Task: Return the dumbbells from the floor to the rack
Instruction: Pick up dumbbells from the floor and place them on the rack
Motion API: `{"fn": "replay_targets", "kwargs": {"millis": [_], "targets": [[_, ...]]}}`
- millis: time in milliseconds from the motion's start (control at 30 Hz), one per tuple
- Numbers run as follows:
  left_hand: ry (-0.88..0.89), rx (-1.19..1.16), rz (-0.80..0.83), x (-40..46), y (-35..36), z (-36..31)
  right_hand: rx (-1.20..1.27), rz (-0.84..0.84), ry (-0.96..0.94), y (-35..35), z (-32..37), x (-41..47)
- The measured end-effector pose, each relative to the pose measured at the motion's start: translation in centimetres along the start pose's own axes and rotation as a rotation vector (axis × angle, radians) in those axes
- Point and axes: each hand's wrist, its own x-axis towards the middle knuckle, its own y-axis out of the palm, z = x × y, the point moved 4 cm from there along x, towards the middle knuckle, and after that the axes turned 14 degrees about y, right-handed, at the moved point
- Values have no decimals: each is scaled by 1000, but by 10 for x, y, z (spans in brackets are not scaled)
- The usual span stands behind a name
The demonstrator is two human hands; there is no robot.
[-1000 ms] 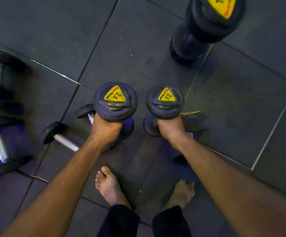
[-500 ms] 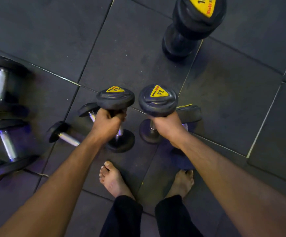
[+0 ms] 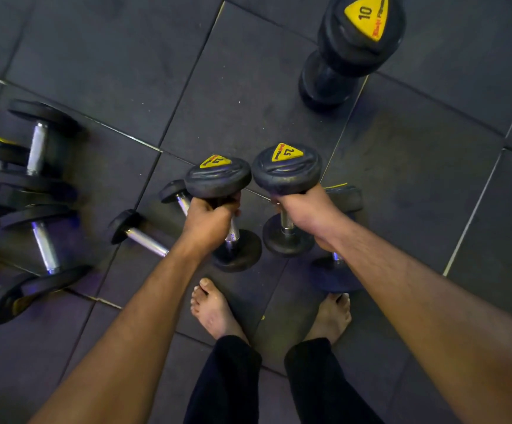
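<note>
My left hand [image 3: 207, 221] grips the chrome handle of a small black dumbbell [image 3: 218, 179] with a yellow 2.5 label. It is held upright above the floor. My right hand [image 3: 308, 209] grips the handle of a matching small dumbbell [image 3: 287, 169], also upright, just to the right of the first. The two top heads nearly touch. No rack is in view.
A big black 10 dumbbell [image 3: 352, 47] stands on end at the top right. Several larger dumbbells [image 3: 39, 191] lie at the left. Two small ones [image 3: 138, 234] lie under my hands, another [image 3: 337, 270] by my right foot. My bare feet [image 3: 215, 310] stand on dark rubber tiles.
Both small dumbbells have tilted so their handles and lower heads now show. My hands have moved slightly nearer to me and the view has shifted a little.
</note>
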Motion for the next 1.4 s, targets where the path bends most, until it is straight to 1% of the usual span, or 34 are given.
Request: {"fn": "replay_targets", "kwargs": {"millis": [33, 67, 100, 133, 167, 200, 233, 267, 300, 333, 433, 500, 600, 700, 767, 867, 1000, 1100, 1167, 1267, 1333, 1400], "targets": [[-4, -13, -11, -9, -6, -10, -176, -101, -94, 43, 52, -67], [-8, -26, -21, -20, -13, -21, -380, -230, -171, 92, 122, -141], [-9, -43, -36, -32, -21, -32, -643, -372, -191, 144, 199, -219], [-9, -59, -61, -44, -29, -45, -793, -392, -174, 199, 238, -271], [-12, -75, -90, -58, -37, -58, -833, -460, -227, 235, 276, -304], [-16, -97, -116, -72, -45, -73, -924, -476, -261, 247, 298, -336], [-16, -124, -132, -87, -53, -89, -1053, -481, -259, 254, 300, -348], [-15, -148, -150, -103, -61, -104, -1135, -486, -263, 266, 284, -355], [-19, -163, -176, -119, -69, -121, -1216, -451, -275, 276, 281, -365], [-25, -174, -202, -136, -77, -136, -1245, -444, -243, 286, 270, -375], [2, -228, -267, -194, -103, -188, -1291, -357, -291, 341, 251, -431], [28, -260, -304, -239, -120, -220, -1326, -262, -310, 376, 231, -478], [79, -324, -366, -310, -136, -261, -1425, -165, -313, 411, 200, -542], [98, -353, -479, -383, -147, -287, -1531, -74, -283, 428, 170, -594], [106, -367, -559, -433, -151, -301, -1585, 23, -255, 435, 149, -628], [117, -391, -696, -514, -150, -318, -1736, 146, -164, 447, 113, -685], [83, -504, -924, -624, -134, -331, -1961, 334, -92, 453, 62, -752], [111, -549, -1122, -697, -118, -334, -2109, 475, -29, 452, 20, -796], [101, -616, -1283, -750, -103, -323, -2214, 595, -14, 448, -17, -825], [94, -734, -1468, -822, -73, -302, -2340, 777, 39, 431, -75, -865], [136, -792, -1572, -865, -54, -282, -2421, 918, 110, 411, -115, -887], [142, -819, -1705, -917, -29, -258, -2518, 1049, 173, 379, -161, -915]]}}
